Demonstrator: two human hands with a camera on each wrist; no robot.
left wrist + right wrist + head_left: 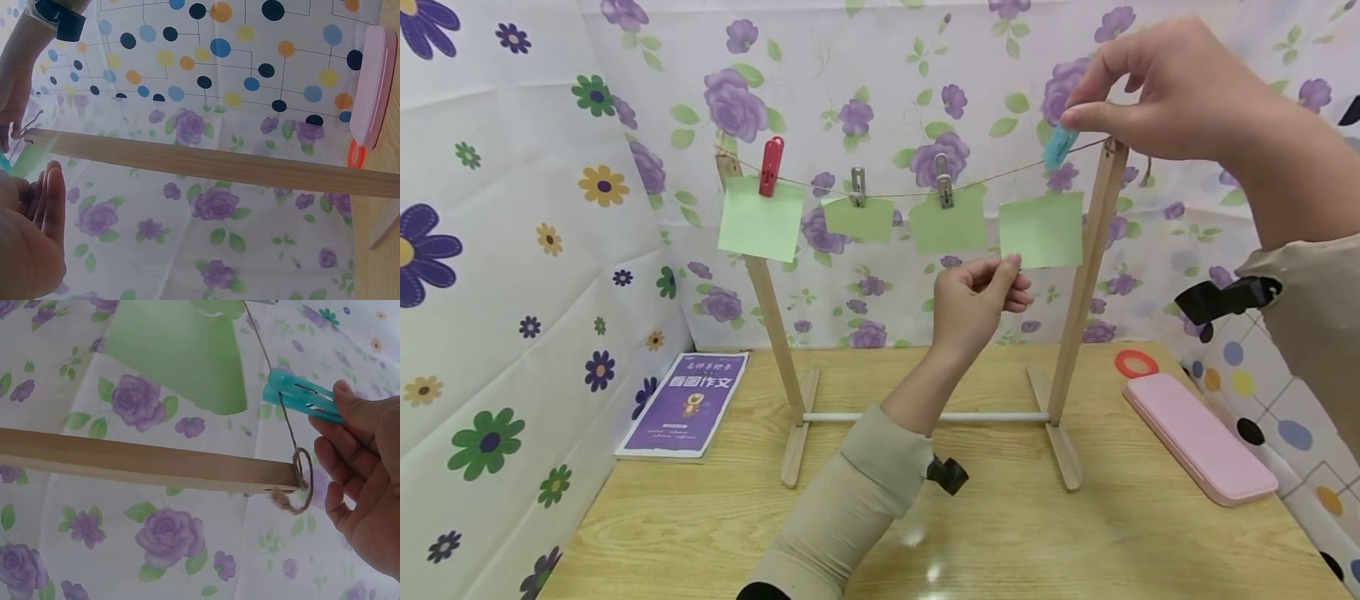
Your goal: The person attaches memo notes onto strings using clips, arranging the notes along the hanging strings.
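In the head view, my left hand (pixel 972 304) pinches a green paper square (pixel 1043 229) by its lower left corner, just below a twine line (pixel 1003 176). My right hand (pixel 1176 96) holds a teal clothespin (pixel 1060 148) between thumb and fingers; its tip is at the twine near the right post. The right wrist view shows the clothespin (pixel 300 395) overlapping the twine, apart from the paper. A red clothespin (pixel 771 167) and metal clips (pixel 943 181) hold other green papers (pixel 762 220) on the line. Much of the held paper is hidden in the left wrist view.
The twine is tied between two wooden posts (pixel 1093 250), joined low down by a white rod (pixel 992 417). A purple book (pixel 681 408) lies at left on the wooden table (pixel 647 525). At right are a pink case (pixel 1202 437) and an orange-red ring (pixel 1137 364). Flowered cloth hangs behind.
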